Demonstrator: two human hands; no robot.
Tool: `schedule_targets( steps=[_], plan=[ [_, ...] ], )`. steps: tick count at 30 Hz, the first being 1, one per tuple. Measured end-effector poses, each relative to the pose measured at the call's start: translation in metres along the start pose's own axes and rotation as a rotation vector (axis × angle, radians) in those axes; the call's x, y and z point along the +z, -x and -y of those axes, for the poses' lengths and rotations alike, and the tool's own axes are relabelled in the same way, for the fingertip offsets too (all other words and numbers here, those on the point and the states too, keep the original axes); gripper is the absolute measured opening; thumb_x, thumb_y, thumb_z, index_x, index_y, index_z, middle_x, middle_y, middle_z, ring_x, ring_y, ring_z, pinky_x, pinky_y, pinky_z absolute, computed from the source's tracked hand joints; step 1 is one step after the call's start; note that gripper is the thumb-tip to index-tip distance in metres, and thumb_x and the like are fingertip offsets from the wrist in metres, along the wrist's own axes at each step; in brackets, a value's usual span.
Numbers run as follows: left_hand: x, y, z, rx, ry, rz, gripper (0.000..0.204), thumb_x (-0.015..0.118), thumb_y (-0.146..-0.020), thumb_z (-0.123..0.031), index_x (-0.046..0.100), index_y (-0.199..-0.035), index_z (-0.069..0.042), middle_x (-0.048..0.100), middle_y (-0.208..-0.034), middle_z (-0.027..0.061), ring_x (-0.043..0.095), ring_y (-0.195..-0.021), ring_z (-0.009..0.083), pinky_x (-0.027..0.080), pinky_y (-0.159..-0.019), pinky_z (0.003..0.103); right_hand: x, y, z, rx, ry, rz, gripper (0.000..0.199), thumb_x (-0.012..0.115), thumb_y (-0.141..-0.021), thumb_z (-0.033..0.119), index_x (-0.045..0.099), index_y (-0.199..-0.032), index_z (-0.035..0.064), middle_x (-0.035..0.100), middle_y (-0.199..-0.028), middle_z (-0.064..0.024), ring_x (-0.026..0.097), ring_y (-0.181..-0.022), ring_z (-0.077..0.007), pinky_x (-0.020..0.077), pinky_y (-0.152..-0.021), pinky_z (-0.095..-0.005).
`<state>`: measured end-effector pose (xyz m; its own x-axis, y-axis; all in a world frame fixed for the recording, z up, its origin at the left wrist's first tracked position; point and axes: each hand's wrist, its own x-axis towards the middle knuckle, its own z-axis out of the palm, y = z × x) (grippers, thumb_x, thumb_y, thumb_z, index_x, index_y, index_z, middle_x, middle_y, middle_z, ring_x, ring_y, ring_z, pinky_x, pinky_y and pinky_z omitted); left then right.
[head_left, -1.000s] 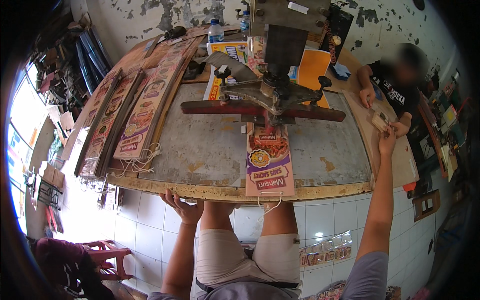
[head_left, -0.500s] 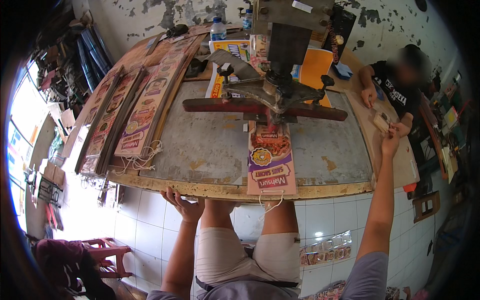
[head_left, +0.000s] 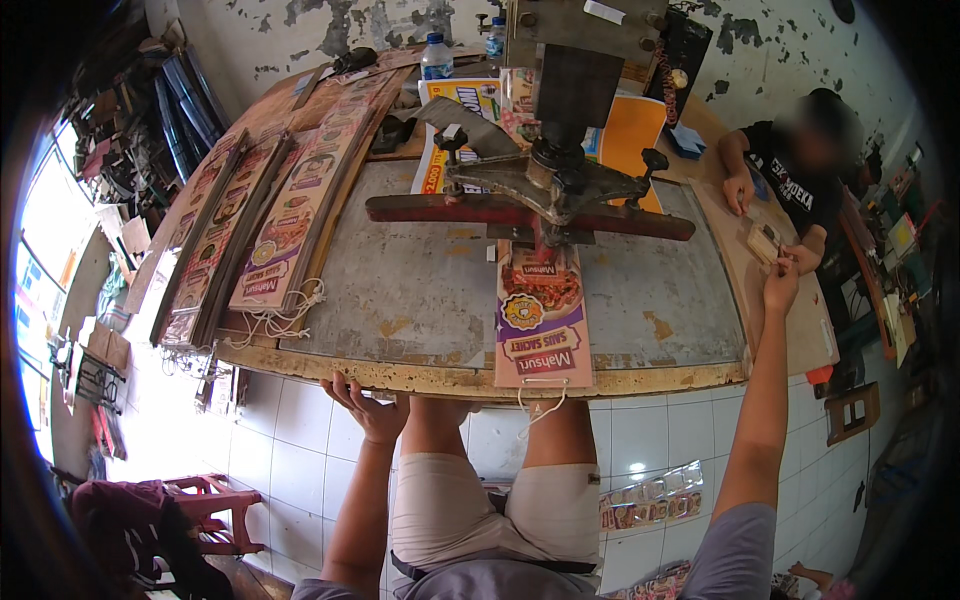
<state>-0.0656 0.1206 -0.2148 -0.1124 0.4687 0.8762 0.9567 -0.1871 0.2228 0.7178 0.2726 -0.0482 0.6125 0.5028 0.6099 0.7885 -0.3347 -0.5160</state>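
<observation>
My left hand (head_left: 368, 412) is at the table's front wooden edge, fingers spread and fingertips against it, holding nothing. Far to the right, my right arm is stretched out. The fingers of my right hand (head_left: 781, 284) close on the near end of a small pale tan block (head_left: 764, 243), right beside a co-worker's hand. In front of me a printed sachet hanger card (head_left: 545, 340) lies under a press with a red crossbar (head_left: 640, 222). Its far end is hidden beneath the press. A white cord loop (head_left: 540, 412) hangs from its near end over the table edge.
Stacks of similar printed cards (head_left: 290, 235) with white cords lie at the left. Water bottles (head_left: 437, 60) and printed sheets (head_left: 632, 130) are behind the press. A co-worker (head_left: 800, 160) sits at the right. On the floor are a red stool (head_left: 215, 510) and sachet strips (head_left: 655, 497).
Both my hands, the card and the press stay in nearly the same place. At the lower right rim, another person's arm has come further into view.
</observation>
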Motion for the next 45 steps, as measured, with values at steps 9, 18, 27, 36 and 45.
schedule_targets(
  steps=[9,18,27,36,45],
  plan=[
    [0.003,0.004,0.006,0.024,0.018,-0.041,0.104,0.084,-0.085,-0.034,0.020,-0.164,-0.009,0.028,-0.165,0.0313,0.015,-0.157,0.0626,0.014,-0.123,0.081,0.004,-0.003,-0.007,-0.010,-0.043,0.013,0.017,0.067,-0.106,0.017,0.072,-0.118,0.0061,0.075,-0.115,-0.0134,0.072,-0.106,-0.0307,0.0552,-0.094,-0.0429],
    [0.001,0.003,0.005,0.018,0.007,-0.016,0.106,0.079,-0.090,-0.038,0.012,-0.169,-0.013,0.025,-0.167,0.0298,0.017,-0.156,0.0633,0.016,-0.122,0.081,0.008,-0.006,-0.015,-0.012,-0.031,0.022,0.016,0.068,-0.105,0.016,0.073,-0.118,0.0087,0.076,-0.115,-0.0123,0.073,-0.106,-0.0306,0.0556,-0.094,-0.0426],
    [0.002,0.005,0.006,0.000,0.021,-0.014,0.108,0.085,-0.085,-0.037,0.018,-0.166,-0.011,0.025,-0.166,0.0290,0.013,-0.156,0.0638,0.016,-0.122,0.082,0.009,-0.008,-0.019,-0.042,-0.055,-0.009,0.016,0.069,-0.105,0.016,0.073,-0.116,0.0058,0.078,-0.112,-0.0131,0.076,-0.107,-0.0293,0.0573,-0.096,-0.0408],
    [0.000,0.004,0.004,-0.003,-0.020,0.003,0.108,0.080,-0.092,-0.038,0.009,-0.170,-0.013,0.024,-0.167,0.0300,0.016,-0.156,0.0627,0.016,-0.123,0.079,0.011,-0.008,-0.020,-0.019,-0.086,0.038,0.015,0.069,-0.103,0.013,0.072,-0.116,0.0060,0.076,-0.109,-0.0137,0.074,-0.102,-0.0281,0.0560,-0.092,-0.0401],
    [0.004,0.008,0.005,-0.013,-0.026,-0.001,0.110,0.079,-0.093,-0.043,0.007,-0.170,-0.013,0.020,-0.170,0.0314,0.011,-0.158,0.0637,0.015,-0.123,0.080,0.010,-0.011,-0.026,-0.073,-0.093,0.019,0.015,0.070,-0.102,0.011,0.073,-0.116,0.0074,0.076,-0.107,-0.0113,0.073,-0.098,-0.0266,0.0564,-0.091,-0.0391]
  ],
)
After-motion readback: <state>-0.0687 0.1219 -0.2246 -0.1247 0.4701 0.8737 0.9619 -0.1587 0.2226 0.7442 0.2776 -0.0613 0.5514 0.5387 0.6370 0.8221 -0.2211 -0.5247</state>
